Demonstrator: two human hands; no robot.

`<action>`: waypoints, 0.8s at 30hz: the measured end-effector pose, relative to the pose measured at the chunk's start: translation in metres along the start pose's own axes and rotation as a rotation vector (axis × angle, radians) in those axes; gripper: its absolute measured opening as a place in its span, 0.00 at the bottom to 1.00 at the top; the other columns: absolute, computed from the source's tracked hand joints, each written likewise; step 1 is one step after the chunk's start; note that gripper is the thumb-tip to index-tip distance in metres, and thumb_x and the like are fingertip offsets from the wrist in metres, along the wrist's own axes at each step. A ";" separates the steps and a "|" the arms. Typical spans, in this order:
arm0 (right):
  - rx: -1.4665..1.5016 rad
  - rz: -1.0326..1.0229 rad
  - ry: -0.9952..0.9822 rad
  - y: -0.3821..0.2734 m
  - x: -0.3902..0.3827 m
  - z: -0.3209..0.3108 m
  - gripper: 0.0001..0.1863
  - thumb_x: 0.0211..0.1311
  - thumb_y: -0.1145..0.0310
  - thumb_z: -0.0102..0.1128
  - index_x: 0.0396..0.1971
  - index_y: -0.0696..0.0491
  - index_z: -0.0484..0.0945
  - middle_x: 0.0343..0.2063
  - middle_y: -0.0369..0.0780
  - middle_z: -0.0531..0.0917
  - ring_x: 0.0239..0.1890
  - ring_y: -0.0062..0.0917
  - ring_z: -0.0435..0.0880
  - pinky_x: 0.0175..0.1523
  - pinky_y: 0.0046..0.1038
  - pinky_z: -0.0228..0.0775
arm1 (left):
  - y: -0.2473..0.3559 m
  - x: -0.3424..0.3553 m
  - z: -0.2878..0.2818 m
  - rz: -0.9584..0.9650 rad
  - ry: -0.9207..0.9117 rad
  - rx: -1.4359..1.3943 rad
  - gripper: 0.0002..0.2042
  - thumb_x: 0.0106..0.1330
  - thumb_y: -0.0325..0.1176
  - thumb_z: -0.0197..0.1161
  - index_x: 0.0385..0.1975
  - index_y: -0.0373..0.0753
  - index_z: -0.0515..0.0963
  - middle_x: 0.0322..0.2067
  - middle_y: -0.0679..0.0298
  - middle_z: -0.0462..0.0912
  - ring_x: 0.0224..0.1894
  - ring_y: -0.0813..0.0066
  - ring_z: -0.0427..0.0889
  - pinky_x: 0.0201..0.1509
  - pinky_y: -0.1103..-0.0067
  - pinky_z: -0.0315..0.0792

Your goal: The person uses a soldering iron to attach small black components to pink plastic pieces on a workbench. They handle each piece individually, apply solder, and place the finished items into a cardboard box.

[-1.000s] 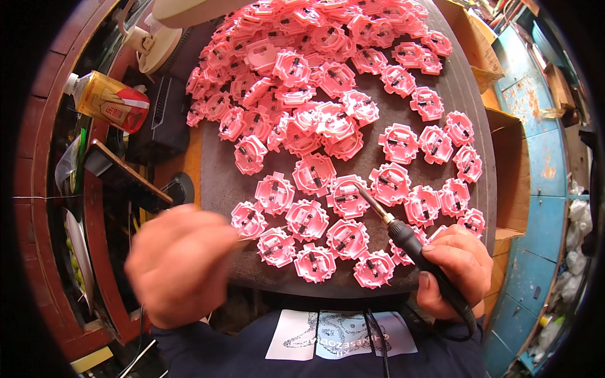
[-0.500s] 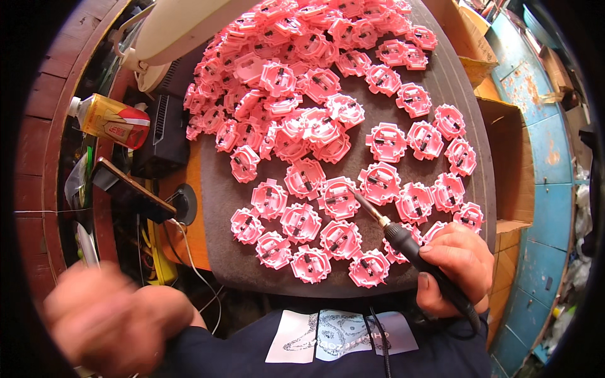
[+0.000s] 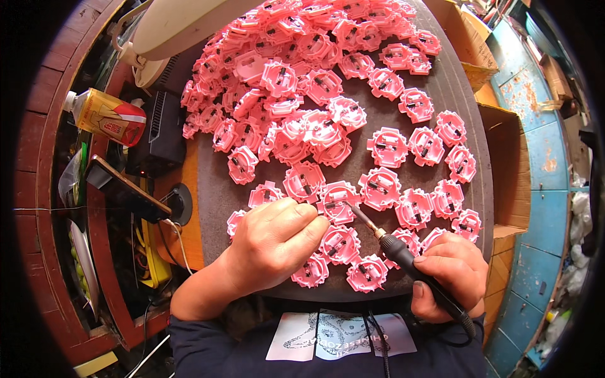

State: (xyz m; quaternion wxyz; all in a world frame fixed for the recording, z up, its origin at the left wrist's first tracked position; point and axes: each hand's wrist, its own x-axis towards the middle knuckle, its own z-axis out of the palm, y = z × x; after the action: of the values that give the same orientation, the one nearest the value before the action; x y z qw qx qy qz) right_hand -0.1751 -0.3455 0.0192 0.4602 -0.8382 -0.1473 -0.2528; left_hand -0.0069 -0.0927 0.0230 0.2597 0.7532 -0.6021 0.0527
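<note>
My right hand [image 3: 450,277] grips a soldering iron with a black handle [image 3: 406,258]. Its metal tip rests in or just above a pink plastic housing [image 3: 334,208] with small black-and-white parts inside. My left hand [image 3: 277,242] is closed just left of that housing, fingertips beside it; what they pinch is too small and hidden to tell. It covers some housings behind it. Several similar pink housings [image 3: 416,208] lie spread around both hands, with a big heap of them [image 3: 252,66] farther back on a dark board [image 3: 384,170].
A white lamp [image 3: 179,22] overhangs the back left. Along the left are a yellow drink bottle [image 3: 110,120], a black box [image 3: 154,145], a phone [image 3: 126,186] on a stand and cables. Cardboard boxes [image 3: 504,157] and blue cabinets [image 3: 542,227] line the right.
My left hand swung down off the board to the lower left, then came back up to the housing at the iron's tip. My right hand and the iron barely moved.
</note>
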 end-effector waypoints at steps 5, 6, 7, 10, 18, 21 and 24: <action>0.018 -0.006 -0.002 0.002 0.000 0.003 0.16 0.51 0.73 0.73 0.41 0.62 0.83 0.27 0.45 0.83 0.21 0.33 0.81 0.26 0.32 0.73 | -0.002 0.000 0.003 0.001 0.002 0.009 0.14 0.52 0.20 0.76 0.39 0.33 0.84 0.33 0.60 0.82 0.29 0.63 0.83 0.31 0.70 0.77; 0.022 -0.005 -0.004 0.002 0.000 0.003 0.16 0.51 0.74 0.73 0.41 0.62 0.83 0.27 0.45 0.84 0.21 0.33 0.81 0.26 0.32 0.74 | -0.002 0.000 0.004 0.000 0.007 0.008 0.14 0.52 0.20 0.76 0.39 0.33 0.84 0.33 0.60 0.82 0.29 0.63 0.83 0.30 0.70 0.77; 0.018 -0.010 -0.005 0.003 0.001 0.004 0.16 0.51 0.74 0.73 0.41 0.62 0.83 0.27 0.45 0.84 0.21 0.33 0.81 0.26 0.32 0.74 | -0.002 0.000 0.004 -0.003 0.012 0.009 0.14 0.52 0.20 0.76 0.39 0.33 0.83 0.33 0.60 0.82 0.29 0.63 0.83 0.30 0.70 0.77; 0.010 -0.019 -0.005 0.003 0.002 0.004 0.16 0.51 0.74 0.73 0.41 0.63 0.83 0.27 0.45 0.83 0.21 0.33 0.81 0.26 0.32 0.74 | -0.001 0.000 0.003 -0.015 0.003 0.005 0.14 0.52 0.20 0.76 0.38 0.33 0.83 0.32 0.60 0.82 0.28 0.63 0.83 0.30 0.70 0.77; 0.012 -0.009 -0.017 0.001 0.002 0.004 0.16 0.51 0.74 0.73 0.40 0.62 0.83 0.27 0.44 0.83 0.21 0.33 0.82 0.26 0.32 0.74 | -0.004 0.002 0.007 0.015 0.037 0.021 0.13 0.51 0.23 0.72 0.38 0.32 0.82 0.32 0.61 0.80 0.28 0.65 0.80 0.30 0.71 0.75; 0.018 -0.004 -0.014 0.002 0.002 0.004 0.16 0.51 0.74 0.74 0.40 0.62 0.83 0.27 0.44 0.83 0.21 0.33 0.82 0.26 0.32 0.74 | -0.003 0.001 0.006 -0.001 0.025 0.005 0.13 0.52 0.22 0.74 0.38 0.33 0.83 0.33 0.61 0.82 0.28 0.64 0.81 0.30 0.71 0.76; 0.023 0.000 0.000 0.002 0.002 0.004 0.16 0.51 0.74 0.73 0.40 0.62 0.83 0.27 0.44 0.83 0.21 0.33 0.82 0.26 0.32 0.74 | -0.003 0.001 0.005 -0.025 0.013 -0.009 0.14 0.53 0.21 0.77 0.39 0.33 0.83 0.33 0.60 0.83 0.29 0.63 0.83 0.31 0.70 0.77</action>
State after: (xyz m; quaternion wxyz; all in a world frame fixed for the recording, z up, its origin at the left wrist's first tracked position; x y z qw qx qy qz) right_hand -0.1717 -0.3430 0.0172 0.4699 -0.8328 -0.1501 -0.2512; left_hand -0.0051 -0.0952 0.0185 0.2673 0.7591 -0.5913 0.0516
